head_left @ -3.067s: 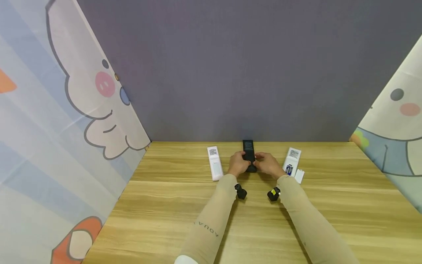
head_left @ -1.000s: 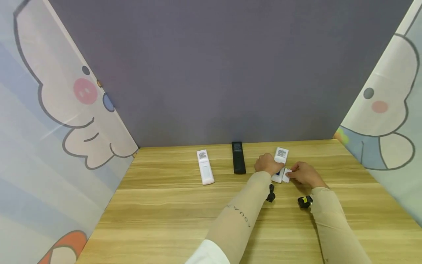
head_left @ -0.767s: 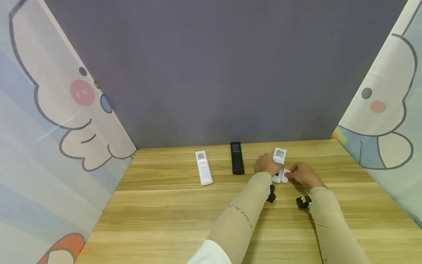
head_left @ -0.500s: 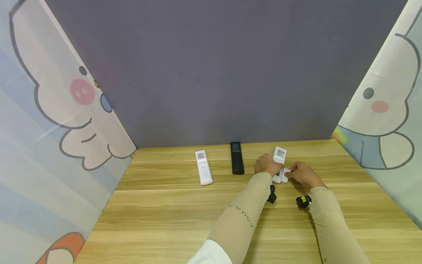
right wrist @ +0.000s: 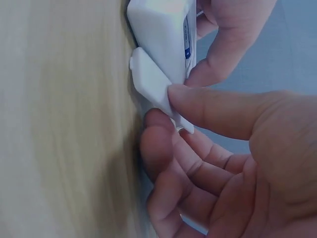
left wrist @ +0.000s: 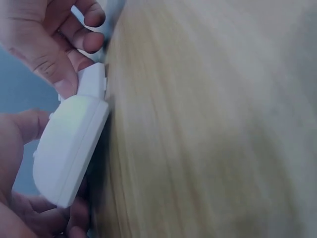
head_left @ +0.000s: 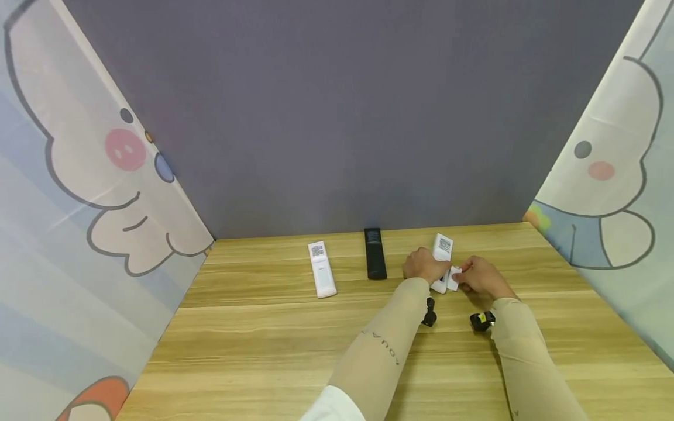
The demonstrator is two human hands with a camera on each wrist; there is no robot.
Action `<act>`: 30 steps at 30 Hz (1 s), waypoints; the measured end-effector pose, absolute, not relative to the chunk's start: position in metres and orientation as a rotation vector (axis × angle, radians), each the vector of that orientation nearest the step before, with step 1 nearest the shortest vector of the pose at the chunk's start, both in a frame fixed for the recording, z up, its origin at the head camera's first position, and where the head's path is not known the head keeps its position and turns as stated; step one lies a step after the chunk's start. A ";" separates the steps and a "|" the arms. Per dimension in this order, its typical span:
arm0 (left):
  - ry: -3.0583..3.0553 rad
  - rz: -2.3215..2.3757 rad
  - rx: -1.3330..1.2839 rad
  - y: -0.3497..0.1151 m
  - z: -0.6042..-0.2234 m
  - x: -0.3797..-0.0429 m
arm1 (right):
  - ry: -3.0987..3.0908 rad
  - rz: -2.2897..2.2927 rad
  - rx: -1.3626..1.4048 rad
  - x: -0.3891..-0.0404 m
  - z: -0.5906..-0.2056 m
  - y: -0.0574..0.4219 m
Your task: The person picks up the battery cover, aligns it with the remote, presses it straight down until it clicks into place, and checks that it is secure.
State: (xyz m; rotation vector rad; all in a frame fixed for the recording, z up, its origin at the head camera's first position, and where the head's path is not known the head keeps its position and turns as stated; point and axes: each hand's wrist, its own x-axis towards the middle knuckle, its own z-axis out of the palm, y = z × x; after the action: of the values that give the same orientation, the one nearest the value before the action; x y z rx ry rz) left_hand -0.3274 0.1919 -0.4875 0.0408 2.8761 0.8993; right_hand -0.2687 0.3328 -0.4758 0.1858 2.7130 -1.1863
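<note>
My left hand (head_left: 423,266) grips a white remote control (head_left: 443,246) lying back-up at the right end of the row, a printed label at its far end. In the right wrist view a blue-marked battery (right wrist: 187,40) shows in the remote's open compartment. My right hand (head_left: 482,277) pinches the white battery cover (right wrist: 152,82) between thumb and fingers, tilted beside the remote. From the left wrist, the near end of the remote (left wrist: 69,144) appears with my left thumb and fingers on either side.
A black remote (head_left: 375,255) lies left of my hands, close to the grey back panel (head_left: 337,117). Further left is another white remote (head_left: 323,272) with its back up. They all lie on a wood-grain table (head_left: 263,351), with cartoon-print cloth (head_left: 47,234) at both sides.
Both hands have left the black remote and moved right to the white one. The left now grips it, and the right has taken hold of its cover. Over the last second they barely move.
</note>
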 end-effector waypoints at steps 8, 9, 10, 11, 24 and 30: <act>2.758 1.057 0.010 0.178 -0.473 -0.324 | 2.692 -1.267 0.188 -0.270 -0.478 0.334; 2.743 1.075 -0.001 0.176 -0.471 -0.324 | 2.690 -1.278 0.187 -0.270 -0.477 0.335; 2.728 1.089 -0.009 0.175 -0.469 -0.324 | 2.692 -1.281 0.186 -0.270 -0.476 0.335; 2.711 1.094 -0.012 0.174 -0.469 -0.325 | 2.696 -1.284 0.174 -0.270 -0.476 0.335; 2.624 1.286 -0.038 0.167 -0.472 -0.329 | 2.693 -1.397 0.133 -0.268 -0.469 0.338; 2.557 1.466 -0.010 0.164 -0.482 -0.332 | 2.652 -1.494 0.120 -0.266 -0.467 0.341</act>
State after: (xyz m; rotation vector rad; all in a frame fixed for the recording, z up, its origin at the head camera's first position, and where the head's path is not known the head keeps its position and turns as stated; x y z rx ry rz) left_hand -0.3324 0.1641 -0.4823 -0.0097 2.5569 1.4659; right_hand -0.2658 0.3408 -0.4674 0.1204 2.6521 -1.4940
